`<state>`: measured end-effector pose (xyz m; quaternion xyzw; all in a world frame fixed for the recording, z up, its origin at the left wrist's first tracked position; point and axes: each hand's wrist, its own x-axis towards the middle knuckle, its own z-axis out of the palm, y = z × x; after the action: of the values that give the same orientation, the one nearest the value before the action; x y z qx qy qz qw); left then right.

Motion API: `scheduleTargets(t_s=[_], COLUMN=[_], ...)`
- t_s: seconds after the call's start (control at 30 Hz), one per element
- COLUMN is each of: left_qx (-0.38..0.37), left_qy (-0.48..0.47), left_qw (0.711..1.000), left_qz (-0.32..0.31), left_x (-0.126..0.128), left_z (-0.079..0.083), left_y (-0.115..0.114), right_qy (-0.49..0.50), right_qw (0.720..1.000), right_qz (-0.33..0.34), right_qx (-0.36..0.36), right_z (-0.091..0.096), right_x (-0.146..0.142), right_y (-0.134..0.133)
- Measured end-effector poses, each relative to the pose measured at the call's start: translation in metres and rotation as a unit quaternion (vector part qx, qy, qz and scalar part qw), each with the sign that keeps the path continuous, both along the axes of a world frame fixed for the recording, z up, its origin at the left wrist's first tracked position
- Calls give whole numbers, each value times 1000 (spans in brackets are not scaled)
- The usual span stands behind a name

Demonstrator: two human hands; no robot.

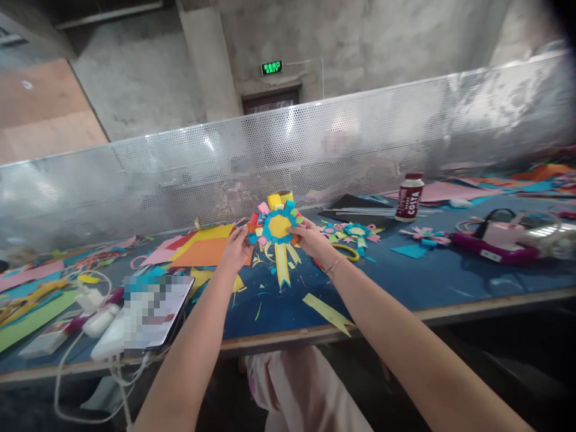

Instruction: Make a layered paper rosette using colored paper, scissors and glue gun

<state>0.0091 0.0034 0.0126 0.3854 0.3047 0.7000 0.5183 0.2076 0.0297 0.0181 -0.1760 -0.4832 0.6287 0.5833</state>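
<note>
Between my two hands, a paper rosette (pixel 279 228) is held up above the blue table. It has a yellow centre, a blue ring, loops of several colours around its edge and yellow ribbon tails hanging below. My left hand (pixel 240 245) pinches its left edge. My right hand (pixel 309 235) grips the right edge, with the thumb over the front near the yellow centre. Behind its top sits a roll of yellow tape (pixel 279 197). Scissors with yellow-and-red handles (pixel 346 252) lie just right of my right hand, partly hidden by the wrist.
Orange paper (pixel 198 255) and scraps lie at left, near a propped tablet (pixel 168 315) with white cables. Right of centre stand a COSTA bottle (pixel 409 198) and finished-looking paper flowers (pixel 357 230). A purple power strip (pixel 495 249) lies far right. A perforated metal partition (pixel 180 162) closes the back.
</note>
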Motion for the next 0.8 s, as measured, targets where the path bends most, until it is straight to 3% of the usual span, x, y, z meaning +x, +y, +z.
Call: scheduleTargets(t_s=[0.33, 0.8], left_qx=[15, 68], left_qy=[25, 109], left_qw=[997, 991], left_qz=[-65, 32], left_x=[7, 11], left_z=[1, -6], left_y=[-6, 0], right_qy=[-26, -84], right_qw=[999, 996], right_qz=[-25, -16], right_qx=[15, 11], right_z=[-5, -12], right_x=[-2, -7], right_y=[6, 9])
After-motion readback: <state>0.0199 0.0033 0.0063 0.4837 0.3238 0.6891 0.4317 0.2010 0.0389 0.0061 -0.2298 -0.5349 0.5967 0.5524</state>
